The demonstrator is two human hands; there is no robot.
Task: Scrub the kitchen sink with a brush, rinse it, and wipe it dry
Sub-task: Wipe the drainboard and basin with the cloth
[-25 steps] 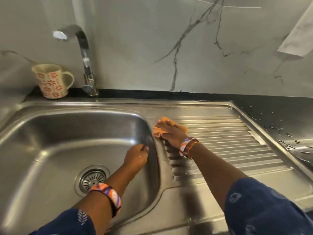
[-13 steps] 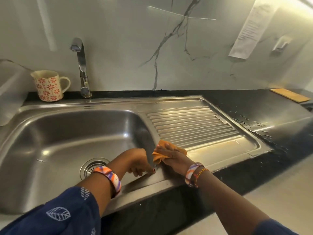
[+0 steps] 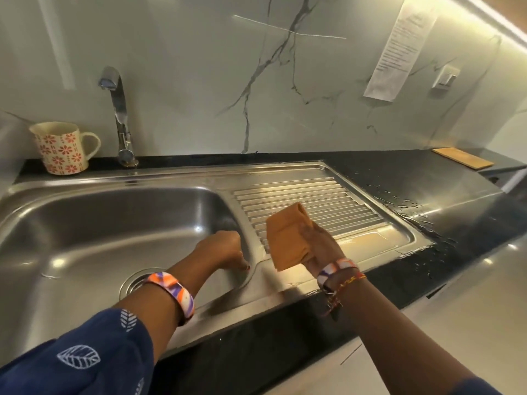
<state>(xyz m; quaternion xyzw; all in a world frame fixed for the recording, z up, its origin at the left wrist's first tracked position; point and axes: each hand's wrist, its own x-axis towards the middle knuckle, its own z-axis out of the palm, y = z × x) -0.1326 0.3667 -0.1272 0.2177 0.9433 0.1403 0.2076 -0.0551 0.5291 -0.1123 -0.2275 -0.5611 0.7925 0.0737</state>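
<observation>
i see the right hand (image 3: 319, 246) has lifted the folded orange cloth (image 3: 288, 238) it grips off the drainboard (image 3: 328, 192) just below; left hand (image 3: 222, 250) curled empty on the sink (image 3: 114, 218) rim, so drying looks nearly done.

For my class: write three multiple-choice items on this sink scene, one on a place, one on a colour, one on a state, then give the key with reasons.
1. Where does the mug stand?
A. in the basin
B. on the counter left of the tap
C. on the drainboard

2. What colour is the cloth?
A. orange
B. white
C. green

3. How is the cloth now?
A. lying in the sink
B. draped over the tap
C. gripped, lifted, in the right hand

Key: B, the mug sits by the wall left of the tap; A, its fabric is orange; C, fingers curl round it above the drainboard.
</observation>
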